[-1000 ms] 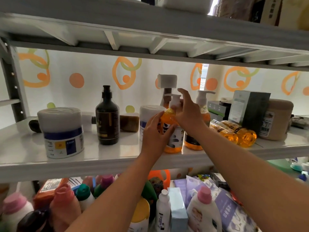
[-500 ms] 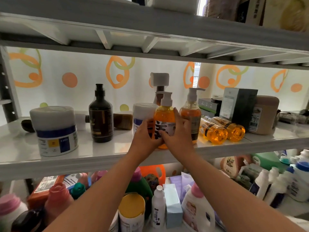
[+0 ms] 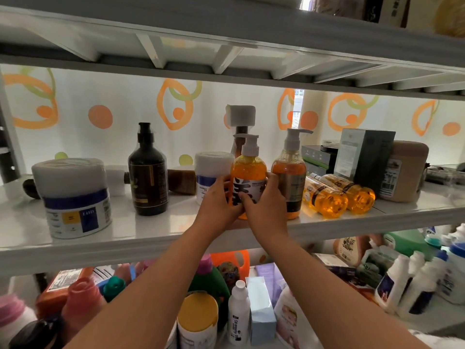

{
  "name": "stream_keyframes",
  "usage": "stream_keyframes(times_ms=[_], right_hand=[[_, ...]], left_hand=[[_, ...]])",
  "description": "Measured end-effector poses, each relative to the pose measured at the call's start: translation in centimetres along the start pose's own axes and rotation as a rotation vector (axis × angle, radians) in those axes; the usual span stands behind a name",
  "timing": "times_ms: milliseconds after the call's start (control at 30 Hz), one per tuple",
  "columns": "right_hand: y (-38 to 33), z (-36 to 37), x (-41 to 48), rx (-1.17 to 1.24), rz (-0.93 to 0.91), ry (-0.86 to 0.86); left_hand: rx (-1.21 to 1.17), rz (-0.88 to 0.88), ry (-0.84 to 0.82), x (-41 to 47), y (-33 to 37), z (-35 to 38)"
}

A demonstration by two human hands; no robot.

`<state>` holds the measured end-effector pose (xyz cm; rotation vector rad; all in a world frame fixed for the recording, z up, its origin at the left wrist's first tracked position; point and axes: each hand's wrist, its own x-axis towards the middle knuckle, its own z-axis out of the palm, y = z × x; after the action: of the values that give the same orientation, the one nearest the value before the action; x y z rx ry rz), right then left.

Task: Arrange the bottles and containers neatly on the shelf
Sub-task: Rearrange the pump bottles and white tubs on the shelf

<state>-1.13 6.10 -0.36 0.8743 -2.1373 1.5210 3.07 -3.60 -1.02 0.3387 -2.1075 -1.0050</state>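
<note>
Both left grip [image 3: 218,205] and right grip [image 3: 268,210] clasp bottle [image 3: 249,170].

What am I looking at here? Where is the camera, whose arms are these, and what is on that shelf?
There is no machine here: these are a person's two bare arms. The single picture comes from a camera worn on the person's head, looking forward at the hands. The left hand and right hand both grip an orange pump bottle, held upright at the front of a white shelf. Just right of it stands a second pump bottle. Further right, two small orange bottles lie on their sides. To the left stand a dark bottle and a white tub. Below, more bottles crowd a lower level.
</note>
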Motion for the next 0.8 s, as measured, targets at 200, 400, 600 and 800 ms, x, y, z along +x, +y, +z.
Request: stream_keyframes(times_ms=[200, 400, 600, 800], right_hand=[[0.9, 0.2, -0.1, 0.045, -0.014, 0.017], [1.2, 0.2, -0.1, 0.051, -0.041, 0.045], [1.2, 0.4, -0.4, 0.020, -0.061, 0.068], [0.7, 0.8, -0.7, 0.008, -0.057, 0.090]], left_hand=[[-0.032, -0.005, 0.045, -0.5, -0.3, 0.1], [-0.045, -0.020, 0.048, -0.7, -0.5, -0.2], [0.006, 0.010, 0.067, -1.0, -0.5, 0.0], [0.024, 0.026, 0.066, -1.0, -0.5, 0.0]])
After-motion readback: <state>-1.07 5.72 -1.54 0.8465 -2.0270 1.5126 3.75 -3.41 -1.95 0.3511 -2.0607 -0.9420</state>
